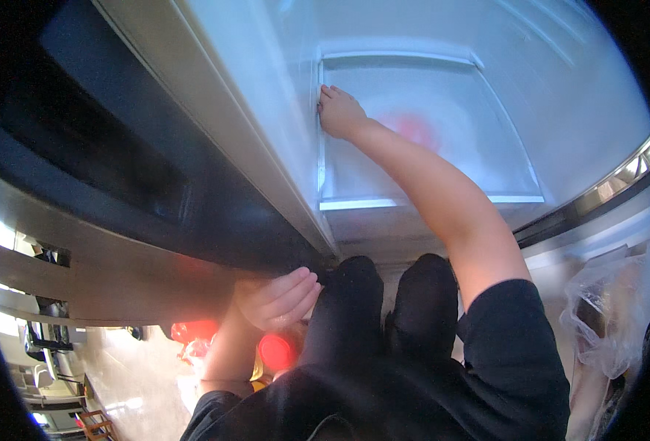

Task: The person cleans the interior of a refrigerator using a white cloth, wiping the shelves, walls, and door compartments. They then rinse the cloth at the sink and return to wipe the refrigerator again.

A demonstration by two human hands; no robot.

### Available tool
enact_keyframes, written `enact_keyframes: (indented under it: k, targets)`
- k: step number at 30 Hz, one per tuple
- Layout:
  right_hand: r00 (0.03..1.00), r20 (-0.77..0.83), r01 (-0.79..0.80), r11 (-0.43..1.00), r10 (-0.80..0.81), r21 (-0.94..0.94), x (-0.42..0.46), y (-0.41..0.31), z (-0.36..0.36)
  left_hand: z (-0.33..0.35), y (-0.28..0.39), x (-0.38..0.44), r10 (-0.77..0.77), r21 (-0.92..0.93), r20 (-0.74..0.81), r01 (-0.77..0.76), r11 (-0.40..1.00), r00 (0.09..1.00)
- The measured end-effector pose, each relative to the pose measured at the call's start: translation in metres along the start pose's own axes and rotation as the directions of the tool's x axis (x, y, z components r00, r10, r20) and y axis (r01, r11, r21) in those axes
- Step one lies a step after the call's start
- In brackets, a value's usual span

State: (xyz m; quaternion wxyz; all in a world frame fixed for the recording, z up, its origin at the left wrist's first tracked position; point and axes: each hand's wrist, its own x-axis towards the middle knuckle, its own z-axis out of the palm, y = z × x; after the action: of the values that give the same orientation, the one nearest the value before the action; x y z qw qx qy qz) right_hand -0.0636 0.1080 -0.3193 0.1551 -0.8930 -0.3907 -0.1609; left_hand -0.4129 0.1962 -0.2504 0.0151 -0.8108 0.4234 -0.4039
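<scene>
Before me is the pale, brightly lit inside of what looks like a refrigerator, with a flat translucent shelf (468, 160) edged by light strips. My right hand (340, 112) reaches over the shelf and rests its fingers at its left edge, against the side wall; whether it grips the edge cannot be told. A blurred reddish patch shows on or through the shelf. My left hand (286, 300) is low beside my knee, fingers extended and together, palm partly turned up, with no object visible in it. Just below it is a container with a red lid (276, 351).
A dark door or panel (192, 182) with a pale edge runs diagonally at the left. Red plastic packaging (194, 332) lies on the floor near my left forearm. A clear plastic bag (606, 308) stands at the right. A wooden chair (98, 424) is at the far lower left.
</scene>
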Motion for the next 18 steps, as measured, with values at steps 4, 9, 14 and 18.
enact_keyframes:
  k: [4, 9, 14, 18]
  targets:
    - [0.991, -0.022, -0.127, 0.987, 0.130, 0.096, -0.072, -0.058, -0.027, 0.005, 0.006, 0.002, -0.039, 0.037, -0.041, 0.040, 0.998, 0.998]
    - [0.963, -0.270, 0.010, 0.999, 0.002, 0.044, -0.162, -0.131, -0.085, 0.000, 0.011, 0.015, -0.132, 0.031, -0.013, 0.133, 0.991, 0.991]
    - [1.000, -0.004, 0.006, 0.772, -0.004, 0.635, -0.222, -0.129, -0.153, 0.007, 0.005, 0.006, -0.113, -0.008, -0.087, 0.113, 0.994, 0.990]
    - [0.929, -0.369, 0.073, 0.963, 0.028, 0.258, -0.225, -0.061, -0.158, 0.007, 0.007, 0.016, -0.116, 0.011, -0.090, 0.118, 0.993, 0.989]
